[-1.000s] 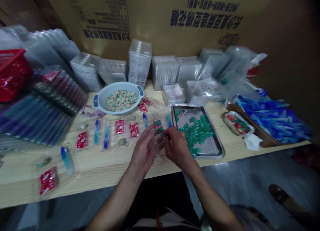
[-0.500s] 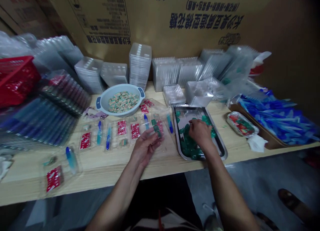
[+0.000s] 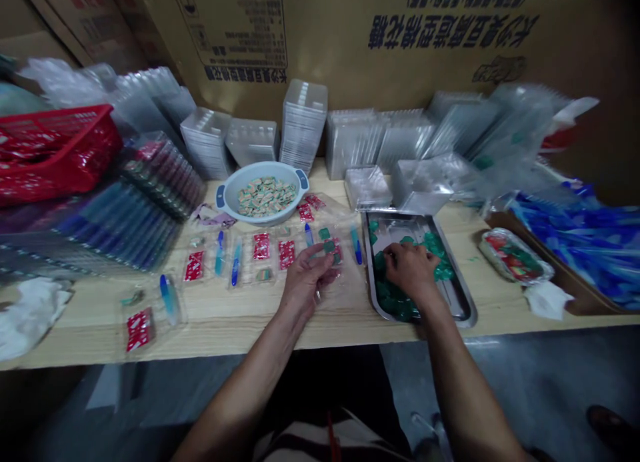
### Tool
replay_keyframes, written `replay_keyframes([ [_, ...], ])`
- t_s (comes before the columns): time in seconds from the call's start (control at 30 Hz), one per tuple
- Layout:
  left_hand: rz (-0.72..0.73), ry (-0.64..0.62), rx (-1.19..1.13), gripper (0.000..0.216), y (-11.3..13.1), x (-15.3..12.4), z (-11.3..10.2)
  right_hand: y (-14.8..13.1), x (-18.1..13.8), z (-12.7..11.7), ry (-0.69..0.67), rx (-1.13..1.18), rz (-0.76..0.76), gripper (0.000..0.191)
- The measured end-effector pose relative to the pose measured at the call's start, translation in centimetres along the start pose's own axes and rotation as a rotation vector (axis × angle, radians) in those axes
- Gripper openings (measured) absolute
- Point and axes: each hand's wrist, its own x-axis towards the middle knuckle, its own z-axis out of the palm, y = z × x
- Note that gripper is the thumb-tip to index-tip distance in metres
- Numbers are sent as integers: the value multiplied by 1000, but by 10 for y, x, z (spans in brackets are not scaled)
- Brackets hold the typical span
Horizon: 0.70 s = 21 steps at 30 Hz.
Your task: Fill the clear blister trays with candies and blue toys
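Note:
My left hand [image 3: 306,277] rests on the wooden table [image 3: 235,322], its fingers curled on a clear plastic blister tray [image 3: 336,275] that holds small green and red packets. My right hand [image 3: 411,270] is down in the metal tray [image 3: 460,301], fingers bent over the pile of green packets [image 3: 436,257]. Whether a packet sits between those fingers is hidden. Left of my hands lie several filled clear blister trays [image 3: 250,257] with red packets and blue tools.
A pale blue bowl [image 3: 264,193] of small packets stands behind. Stacks of empty clear trays [image 3: 303,125] line the cardboard boxes at the back. A red basket [image 3: 55,150] is far left, blue items [image 3: 585,230] far right, a foil dish [image 3: 515,255] beside them.
My right hand left the clear blister tray and moved right into the metal tray of green packets. My left hand stays on the blister tray. The camera view shifted slightly.

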Motion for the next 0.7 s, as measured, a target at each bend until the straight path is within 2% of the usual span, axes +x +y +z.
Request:
replay_keyframes([
  [0.13,-27,-29,-73,34,2,-2,2,-5,-3,3,20,-12,0,34],
  [0.23,-27,-44,-87,32,2,-3,3,-6,-2,4,48,-20,-20,30],
  [0.33,-18,-32,-92,32,1,-4,3,-2,-3,0,145,128,-54,26],
  [0.43,7,-24,-83,32,-2,-3,3,-3,-11,-9,232,403,-210,26],
  [0.57,56,-3,-63,32,-5,-5,9,-21,-30,-22,211,652,-496,28],
  [0.63,81,10,-53,34,-6,-7,12,-33,-38,-24,186,693,-550,31],
  [0.7,106,17,-51,37,-7,-9,14,-43,-43,-23,173,738,-530,31],
])
